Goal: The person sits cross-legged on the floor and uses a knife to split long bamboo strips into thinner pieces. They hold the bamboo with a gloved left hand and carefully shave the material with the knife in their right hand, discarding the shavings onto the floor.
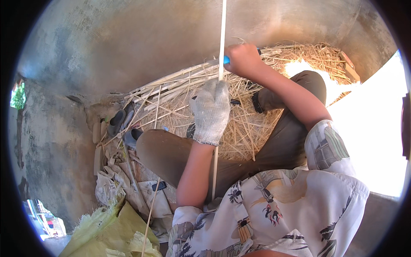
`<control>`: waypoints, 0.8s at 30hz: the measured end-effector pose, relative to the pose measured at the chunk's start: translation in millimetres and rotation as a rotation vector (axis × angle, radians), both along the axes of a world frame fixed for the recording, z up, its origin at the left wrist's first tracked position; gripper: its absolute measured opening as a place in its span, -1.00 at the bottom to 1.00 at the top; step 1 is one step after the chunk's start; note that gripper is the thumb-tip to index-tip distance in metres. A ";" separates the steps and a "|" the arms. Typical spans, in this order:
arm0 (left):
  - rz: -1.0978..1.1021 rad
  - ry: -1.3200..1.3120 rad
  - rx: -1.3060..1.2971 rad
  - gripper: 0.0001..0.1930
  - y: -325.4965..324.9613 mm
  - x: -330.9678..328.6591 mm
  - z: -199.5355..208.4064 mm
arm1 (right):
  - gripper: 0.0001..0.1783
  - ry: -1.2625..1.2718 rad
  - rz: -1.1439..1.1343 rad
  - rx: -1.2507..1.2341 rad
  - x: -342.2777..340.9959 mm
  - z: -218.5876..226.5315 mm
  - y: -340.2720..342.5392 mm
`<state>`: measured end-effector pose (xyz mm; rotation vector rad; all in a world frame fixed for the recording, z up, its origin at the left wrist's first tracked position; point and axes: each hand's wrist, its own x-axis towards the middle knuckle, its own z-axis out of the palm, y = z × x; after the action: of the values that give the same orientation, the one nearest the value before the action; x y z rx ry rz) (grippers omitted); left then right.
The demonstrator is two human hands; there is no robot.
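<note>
My left hand (pixel 210 112), in a pale knitted work glove, is closed round a long, thin, pale strip (pixel 222 38) that looks like split bamboo or cane. The strip stands nearly upright in view, running from the top edge down past my left forearm to my lap. Just beyond the glove and to its right, my bare right hand (pixel 246 61) is wrapped round a blue-handled tool (pixel 226 60). The blue end meets the strip's right side. The fist hides most of the tool, so its kind cannot be made out.
Curly shavings (pixel 252 128) cover the floor between my bent legs, with a bundle of long strips (pixel 171 81) along the concrete wall (pixel 150 43). At left are grey shoes (pixel 115 122), crumpled sacks (pixel 98 227) and a small dark object (pixel 159 186). Another thin stick (pixel 150 210) crosses there.
</note>
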<state>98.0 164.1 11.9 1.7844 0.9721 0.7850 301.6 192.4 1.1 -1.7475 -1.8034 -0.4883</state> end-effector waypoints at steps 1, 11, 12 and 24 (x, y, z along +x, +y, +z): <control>-0.001 0.008 0.071 -0.80 2.8 -2.5 -7.5 | -0.82 -0.022 -0.013 -0.071 -10.3 -2.3 -3.0; 0.074 -0.166 -0.218 -0.73 -1.1 -11.3 20.3 | -0.66 0.465 -0.015 -0.041 -8.8 -1.7 9.8; 0.080 -0.174 -0.186 -0.72 -0.8 -12.3 20.6 | -0.66 0.457 -0.026 -0.057 -9.6 -3.7 11.9; 0.273 0.419 0.509 -0.65 12.2 -10.7 -13.1 | -0.90 -0.147 0.040 -0.302 -39.6 -15.3 10.8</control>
<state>87.3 176.3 -1.2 2.3496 1.4043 0.9031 262.0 203.2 -14.2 -1.9107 -2.1009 -0.3491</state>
